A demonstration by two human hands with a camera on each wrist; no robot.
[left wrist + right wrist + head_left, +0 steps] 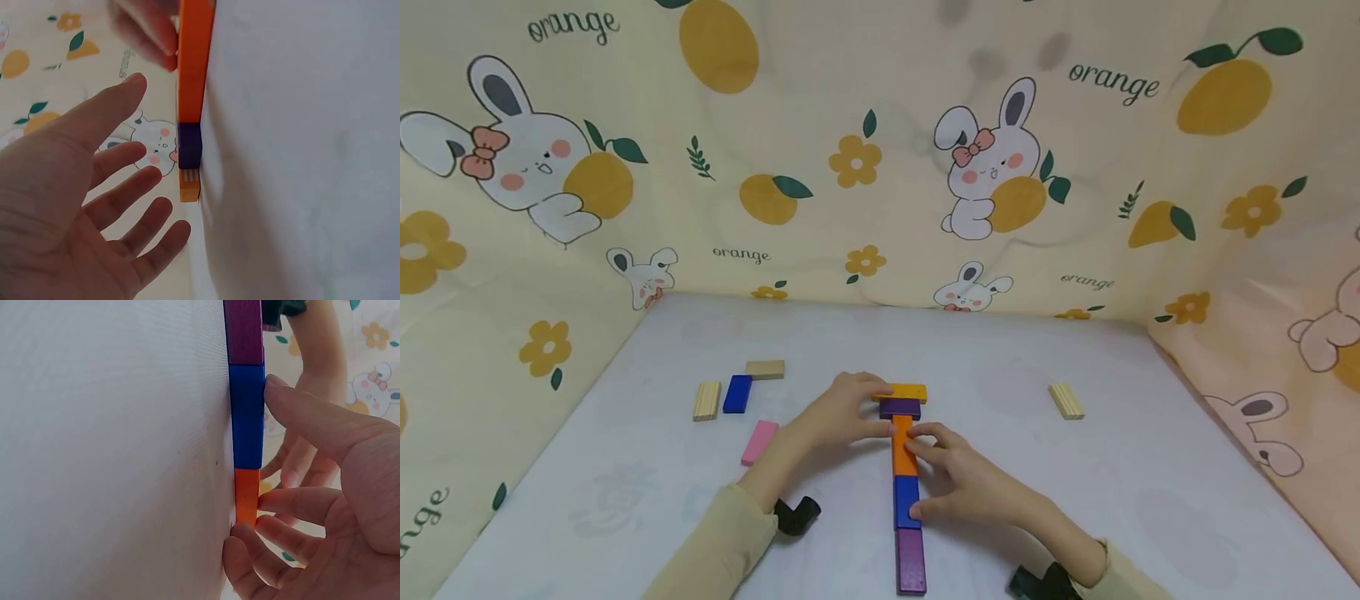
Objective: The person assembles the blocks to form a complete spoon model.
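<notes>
Flat wooden blocks form a T on the white table. A yellow-orange block (912, 392) and a dark purple block (900, 409) lie crosswise at the far end. From there an orange block (904, 454), a blue block (906, 498) and a purple block (912, 562) run lengthwise toward me. My left hand (842, 410) is at the far end, fingers loosely spread beside the crosswise blocks and thumb near the orange one. My right hand (966, 479) lies along the right side, fingertips at the orange block (247, 495) and thumb at the blue block's edge (247, 419), fingers relaxed.
To the left lie a pink block (760, 442), a blue block (738, 393) and two plain wooden blocks (707, 401). Another plain block (1066, 401) lies at the right. A printed cloth (865, 225) with rabbits and oranges rises behind and beside the table.
</notes>
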